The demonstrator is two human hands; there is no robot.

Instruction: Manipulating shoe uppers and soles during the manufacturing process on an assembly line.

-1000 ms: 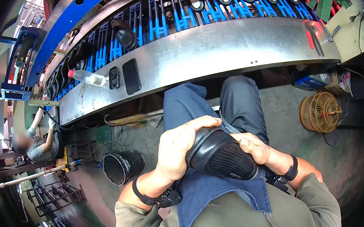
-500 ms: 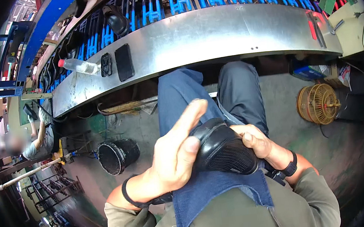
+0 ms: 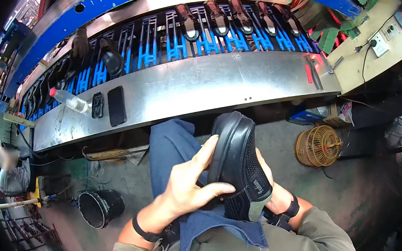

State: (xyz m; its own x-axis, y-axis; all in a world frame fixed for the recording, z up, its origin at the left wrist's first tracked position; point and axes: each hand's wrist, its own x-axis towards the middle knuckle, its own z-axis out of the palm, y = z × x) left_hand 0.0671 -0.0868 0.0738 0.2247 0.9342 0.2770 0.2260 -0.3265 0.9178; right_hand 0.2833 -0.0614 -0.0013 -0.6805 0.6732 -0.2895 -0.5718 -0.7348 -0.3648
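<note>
A black shoe [image 3: 242, 165] with a perforated upper and a thick dark sole stands tilted, toe up, over my lap. My left hand [image 3: 185, 183] holds it from the left, the fingers stretched along the sole and the thumb on the upper near the heel. From the right, my right hand [image 3: 274, 191] grips the shoe's other side; most of its fingers are hidden behind the shoe. Beneath the shoe lies a dark blue apron [image 3: 197, 229] over my lap.
Ahead is a metal worktop [image 3: 172, 87] with a phone [image 3: 116, 106], a small black item [image 3: 97, 105], a bottle [image 3: 72, 101] and a red-handled tool [image 3: 309, 72]. Beyond it, blue racks [image 3: 175, 45] carry shoes. A bucket [image 3: 101, 207] and wicker basket [image 3: 318, 146] flank me; another person [image 3: 13, 177] works far left.
The shoe has turned from lying low across my lap to standing toe up, sole toward my left hand. My left fingers, raised before, now lie along it. The view has tipped up.
</note>
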